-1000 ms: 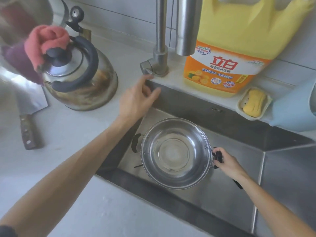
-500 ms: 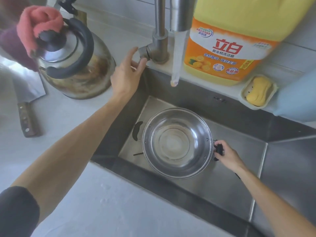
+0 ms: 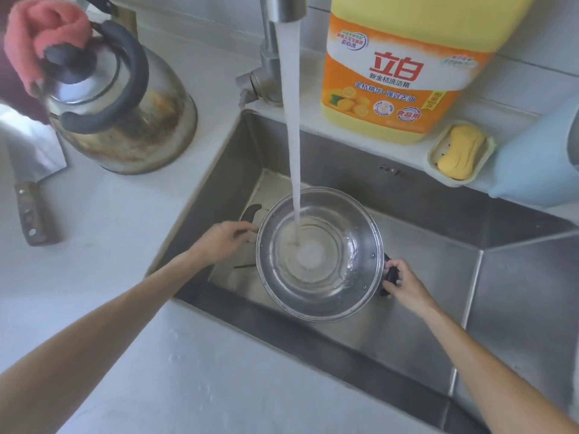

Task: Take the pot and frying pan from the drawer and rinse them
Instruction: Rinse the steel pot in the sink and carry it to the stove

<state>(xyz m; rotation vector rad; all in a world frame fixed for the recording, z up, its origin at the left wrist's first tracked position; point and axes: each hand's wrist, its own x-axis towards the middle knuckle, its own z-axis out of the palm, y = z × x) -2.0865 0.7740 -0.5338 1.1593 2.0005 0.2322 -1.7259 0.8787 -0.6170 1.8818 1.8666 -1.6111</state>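
Pot (image 3: 319,255): steel, upright, mouth up, in the sink (image 3: 416,349) basin, toward its near-left part. Water stream (image 3: 293,145) from the faucet (image 3: 271,57) lands inside, left of centre; shallow water is pooling on the bottom.

Right hand (image 3: 405,285): fingers curled round the pot's black right handle (image 3: 391,275), a firm hold. Left hand (image 3: 224,239): just at the pot's left rim, fingers bent toward the left handle; contact hidden behind the knuckles, so cannot tell whether it grips. A black curved piece (image 3: 250,211) shows just beyond this hand, either the handle or something under the pot; not resolvable.

Key relation: the handle-to-handle axis runs left-far to right-near, the pot sits between the two hands, and the right hand already holds it. Judgement: the next move is a swirl or tip, which needs the left grip secured.

Frying pan: not identifiable. On the desk (image 3: 125,277): kettle (image 3: 125,120), cleaver (image 3: 31,183) partly cut off, detergent jug (image 3: 404,73) top cropped.
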